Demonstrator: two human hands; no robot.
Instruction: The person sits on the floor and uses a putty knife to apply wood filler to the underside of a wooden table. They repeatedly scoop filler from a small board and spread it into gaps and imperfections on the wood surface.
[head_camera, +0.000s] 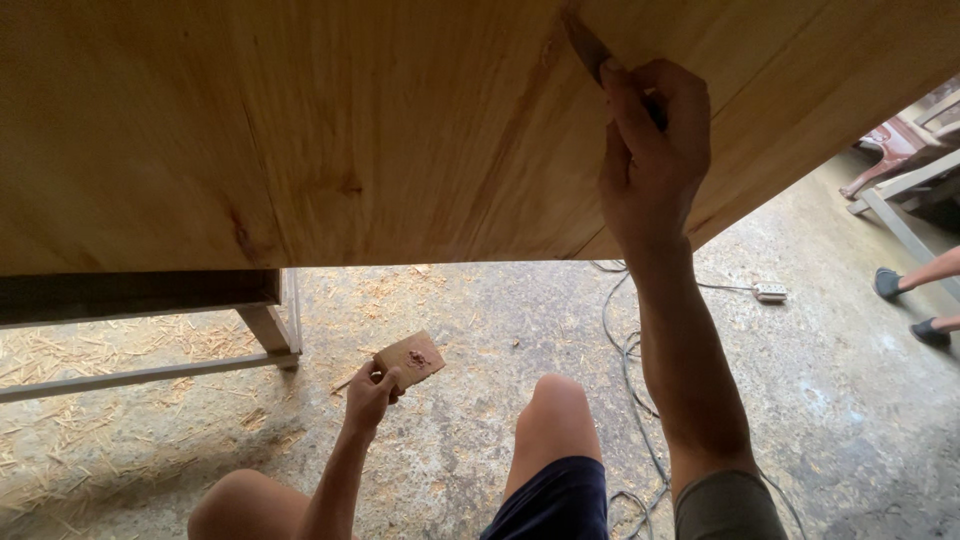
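In the upper right of the frame the right hand (652, 150) is clenched around a putty knife (590, 48), its blade pressed against a seam of the pale wooden panel (300, 130) that fills the top of the view. Lower, near the centre, the left hand (370, 395) pinches a small flat wooden block (411, 358) with a dab of reddish filler on it, held above the concrete floor (480, 330). Wood shavings (120, 420) lie at the lower left, cables (625, 350) trail right of centre, and another person's feet (905, 305) show at the right edge.
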